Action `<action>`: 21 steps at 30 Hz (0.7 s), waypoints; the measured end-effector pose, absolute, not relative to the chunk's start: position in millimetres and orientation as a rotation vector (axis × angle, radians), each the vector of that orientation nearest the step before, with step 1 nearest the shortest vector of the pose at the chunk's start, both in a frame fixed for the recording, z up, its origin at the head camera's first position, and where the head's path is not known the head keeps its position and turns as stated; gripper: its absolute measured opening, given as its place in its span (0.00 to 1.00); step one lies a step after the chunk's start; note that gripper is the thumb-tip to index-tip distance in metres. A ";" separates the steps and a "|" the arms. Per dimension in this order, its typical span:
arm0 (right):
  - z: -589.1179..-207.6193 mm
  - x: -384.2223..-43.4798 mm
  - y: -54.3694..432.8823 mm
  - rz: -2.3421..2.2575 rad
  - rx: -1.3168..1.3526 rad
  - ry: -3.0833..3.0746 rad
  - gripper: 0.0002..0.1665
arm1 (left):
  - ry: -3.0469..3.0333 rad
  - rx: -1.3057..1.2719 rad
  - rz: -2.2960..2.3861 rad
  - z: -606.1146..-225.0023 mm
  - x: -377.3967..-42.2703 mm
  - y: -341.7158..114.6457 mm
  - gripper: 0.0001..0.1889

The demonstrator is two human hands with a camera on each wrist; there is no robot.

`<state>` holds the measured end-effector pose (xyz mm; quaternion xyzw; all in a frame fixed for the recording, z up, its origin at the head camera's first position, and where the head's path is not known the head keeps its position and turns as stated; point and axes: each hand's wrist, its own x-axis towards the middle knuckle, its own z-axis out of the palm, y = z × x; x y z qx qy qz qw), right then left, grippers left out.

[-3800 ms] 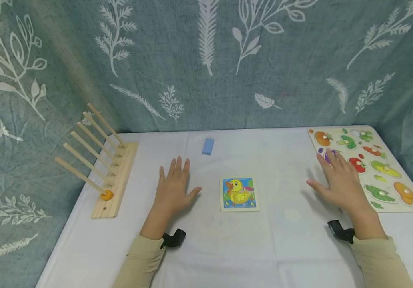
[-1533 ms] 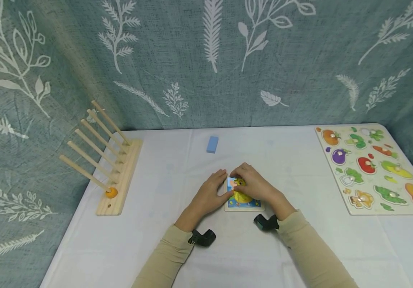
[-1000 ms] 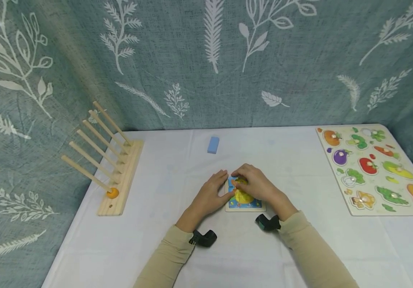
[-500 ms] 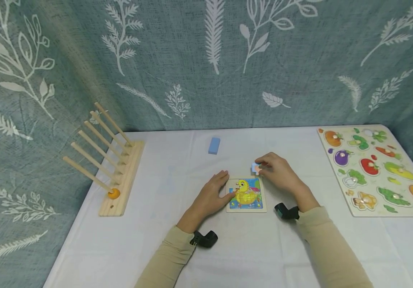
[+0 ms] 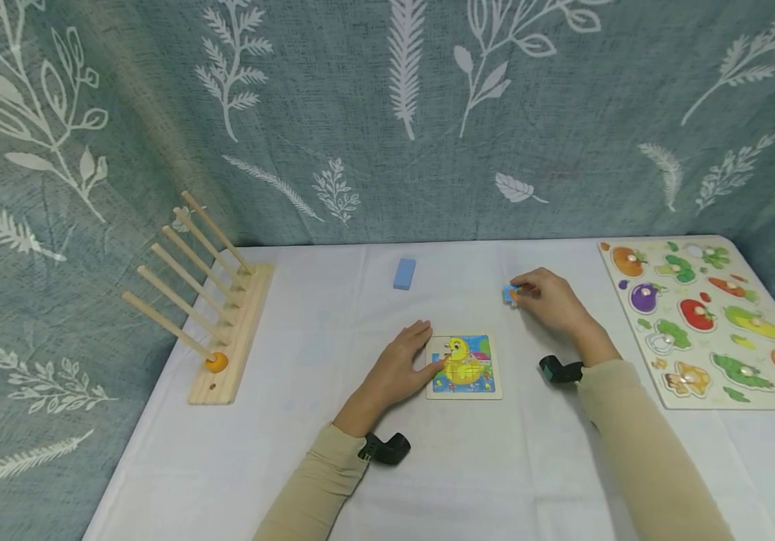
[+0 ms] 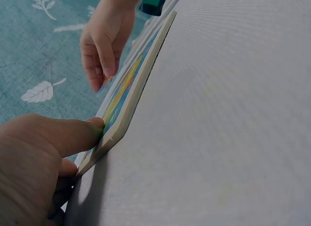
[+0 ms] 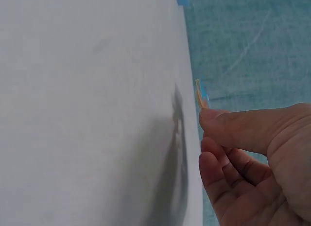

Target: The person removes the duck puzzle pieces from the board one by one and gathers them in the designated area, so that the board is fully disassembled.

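A small square duck jigsaw puzzle [image 5: 471,372] in a pale wooden frame lies flat on the white table. Its upper left corner shows a pale gap. My left hand [image 5: 397,367] holds the board at its left side, with the thumb on the top face and the other fingers along the edge. Behind and to the right of the board, my right hand [image 5: 553,304] pinches a blue and orange puzzle piece [image 5: 510,295] between thumb and fingers. In the right wrist view the piece [image 7: 200,95] stands edge-on, raised off the cloth, partly hidden by the fingertips.
A wooden peg stand [image 5: 242,338] with slanting pegs and one orange bead [image 5: 216,362] stands at left. A blue block [image 5: 404,273] lies at the back. A vegetable knob-puzzle board [image 5: 719,368] lies at right. Behind hangs a green leaf-patterned curtain [image 5: 333,90].
Both hands came in to the duck puzzle. The right hand lifted a piece out of its upper left corner and carried it right and back. The left hand stayed on the board.
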<state>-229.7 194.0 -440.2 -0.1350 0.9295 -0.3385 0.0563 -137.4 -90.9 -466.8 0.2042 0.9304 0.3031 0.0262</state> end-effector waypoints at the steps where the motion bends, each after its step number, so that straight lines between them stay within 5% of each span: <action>1: -440.7 -232.0 194.5 -1.023 -0.413 2.817 0.19 | 2.876 0.631 0.937 -467.0 -137.5 -90.8 0.35; 21: -448.4 -248.7 196.1 -0.971 -0.419 2.784 0.20 | 2.874 0.650 0.931 -467.2 -137.3 -92.5 0.35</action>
